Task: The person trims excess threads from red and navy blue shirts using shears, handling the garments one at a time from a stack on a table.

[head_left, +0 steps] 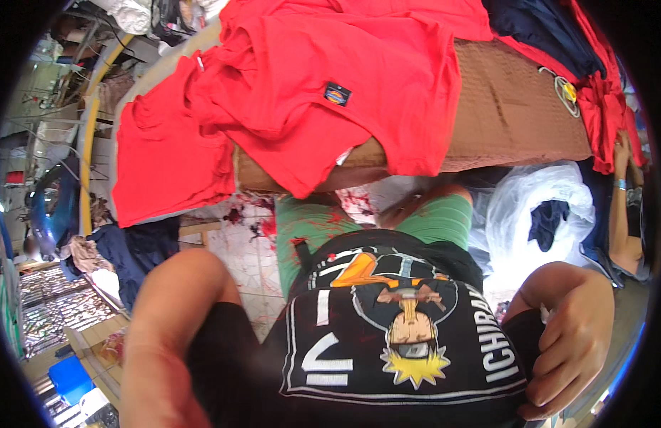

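Observation:
My right hand [572,346] is at the lower right, beside the black T-shirt [409,314] I wear. Its fingers are curled inward against the dark cloth, and what they hold, if anything, is hidden. At the lower left my bent left arm [166,321] shows, but the hand itself is outside the picture. In front of me, out of reach of both hands, red garments [387,85] lie spread over a brown cloth-covered surface [516,107]. One carries a small dark label [337,93].
Dark blue cloth [541,32] lies at the far right, near a coiled pale cord [564,93]. A clear plastic bag [537,214] with dark fabric stands right of my legs. Another person's arm [620,214] reaches in at the right edge. A blue container [70,380] sits lower left.

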`<state>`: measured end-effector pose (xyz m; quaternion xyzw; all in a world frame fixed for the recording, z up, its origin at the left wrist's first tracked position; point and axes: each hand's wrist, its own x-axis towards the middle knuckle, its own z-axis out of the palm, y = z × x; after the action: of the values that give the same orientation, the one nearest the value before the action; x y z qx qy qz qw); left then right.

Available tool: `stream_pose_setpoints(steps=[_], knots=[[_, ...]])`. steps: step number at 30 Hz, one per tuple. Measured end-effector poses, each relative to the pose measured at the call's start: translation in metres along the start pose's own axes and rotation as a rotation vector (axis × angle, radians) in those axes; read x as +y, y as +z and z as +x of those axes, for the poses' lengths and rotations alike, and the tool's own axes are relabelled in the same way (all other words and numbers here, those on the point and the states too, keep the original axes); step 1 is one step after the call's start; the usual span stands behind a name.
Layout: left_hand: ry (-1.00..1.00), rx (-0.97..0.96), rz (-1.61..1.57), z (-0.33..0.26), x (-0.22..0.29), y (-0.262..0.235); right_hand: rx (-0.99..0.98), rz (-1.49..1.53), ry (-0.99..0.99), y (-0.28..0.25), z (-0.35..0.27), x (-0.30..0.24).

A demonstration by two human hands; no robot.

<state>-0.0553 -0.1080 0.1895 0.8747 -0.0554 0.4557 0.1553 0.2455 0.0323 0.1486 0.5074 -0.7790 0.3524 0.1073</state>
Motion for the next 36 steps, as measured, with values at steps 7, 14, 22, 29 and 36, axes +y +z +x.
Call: stream_pose_setpoints(steps=[7,14,22,29,36], knots=[[0.537,0.733,0.380,0.010,-0.044,0.059,0.508,0.263,0.359,0.010,-0.005,0.020],[0.513,0.756,0.421,0.003,-0.045,0.073,0.541,0.247,0.377,0.016,-0.019,0.025],[0.106,0.444,0.861,-0.061,-0.063,0.066,0.726,-0.059,1.007,0.036,-0.036,0.029],[-1.597,0.266,1.049,-0.234,-0.115,0.009,0.731,-0.539,1.801,0.105,-0.087,0.120],[-1.378,0.564,0.239,-0.106,-0.006,-0.080,0.778,0.125,0.699,0.027,-0.069,0.003]])
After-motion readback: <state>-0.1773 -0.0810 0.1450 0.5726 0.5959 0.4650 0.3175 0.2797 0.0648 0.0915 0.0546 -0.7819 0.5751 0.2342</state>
